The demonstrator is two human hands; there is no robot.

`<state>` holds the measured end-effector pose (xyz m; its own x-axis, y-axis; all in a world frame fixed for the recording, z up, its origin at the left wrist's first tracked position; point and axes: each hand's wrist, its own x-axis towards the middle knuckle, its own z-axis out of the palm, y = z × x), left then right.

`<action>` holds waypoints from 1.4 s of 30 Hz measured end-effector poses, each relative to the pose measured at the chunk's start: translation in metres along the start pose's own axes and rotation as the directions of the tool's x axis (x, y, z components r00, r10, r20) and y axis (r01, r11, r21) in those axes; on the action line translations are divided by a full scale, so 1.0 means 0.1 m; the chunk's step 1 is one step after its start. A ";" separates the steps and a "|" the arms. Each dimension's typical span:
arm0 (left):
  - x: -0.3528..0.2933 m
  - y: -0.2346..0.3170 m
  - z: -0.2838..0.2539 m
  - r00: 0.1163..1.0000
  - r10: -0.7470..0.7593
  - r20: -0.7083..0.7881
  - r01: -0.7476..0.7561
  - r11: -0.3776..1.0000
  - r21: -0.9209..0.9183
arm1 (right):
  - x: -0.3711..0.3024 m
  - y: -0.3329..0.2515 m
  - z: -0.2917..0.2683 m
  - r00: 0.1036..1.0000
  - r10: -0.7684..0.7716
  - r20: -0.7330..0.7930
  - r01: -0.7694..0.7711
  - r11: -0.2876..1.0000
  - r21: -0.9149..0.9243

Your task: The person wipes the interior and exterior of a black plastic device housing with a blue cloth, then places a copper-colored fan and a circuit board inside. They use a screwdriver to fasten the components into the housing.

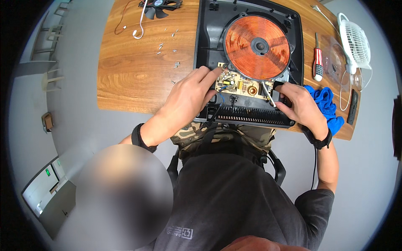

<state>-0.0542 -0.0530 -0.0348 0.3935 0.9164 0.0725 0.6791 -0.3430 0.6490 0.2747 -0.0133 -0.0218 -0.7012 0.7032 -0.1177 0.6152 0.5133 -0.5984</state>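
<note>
Lying just on the near side of the copper coil (245, 46), the circuit board (240, 85) is set within the open black casing (208, 48), probably so that its leads can reach the coil. At the board's left end, to the near left of the coil, the edge is touched by the left hand (186, 94); its thumb and forefinger are parted around the corner, presumably so that the board is steadied, though whether it is firmly pinched cannot be told. To the near right of the coil, the right hand (301, 104) is half closed beside the board's other end, its thumb and fingers bent about a dark part (276, 95); whether that is gripped cannot be told, since it is partly covered. Close to that thumb, a white lead (269, 94) is seen slanting off the board. To the left of the coil, small screws (176, 65) are scattered on the desk (125, 75), perhaps so that none is lost in the casing, and a black fan (155, 12) is placed to the far left. To the right of the coil, a screwdriver (318, 62) is laid within easy reach, with a blue cloth (326, 102) bunched nearer the right hand and a white fan (355, 42) placed beyond
</note>
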 end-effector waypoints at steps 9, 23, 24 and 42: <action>0.02 0.00 -0.04 0.998 0.029 0.047 -0.030 0.999 0.018 | -0.02 0.03 0.01 1.000 -0.022 -0.018 0.023 1.000 0.007; 0.05 0.04 -0.07 0.997 0.053 0.053 -0.052 0.999 -0.016 | -0.07 0.06 0.02 0.997 -0.066 -0.036 0.065 0.998 -0.014; 0.06 0.03 -0.06 0.996 0.081 0.035 -0.082 0.997 0.012 | -0.06 0.05 -0.01 0.999 -0.053 -0.009 0.053 0.999 -0.008; 0.06 0.06 -0.42 0.993 0.011 0.120 0.001 0.996 -0.092 | -0.12 0.01 -0.04 0.997 -0.072 -0.029 0.071 0.997 -0.033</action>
<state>-0.0738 -0.0411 0.0012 0.4724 0.8813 -0.0124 0.6196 -0.3220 0.7159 0.2847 -0.0192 -0.0179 -0.7327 0.6786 -0.0510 0.5754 0.5778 -0.5789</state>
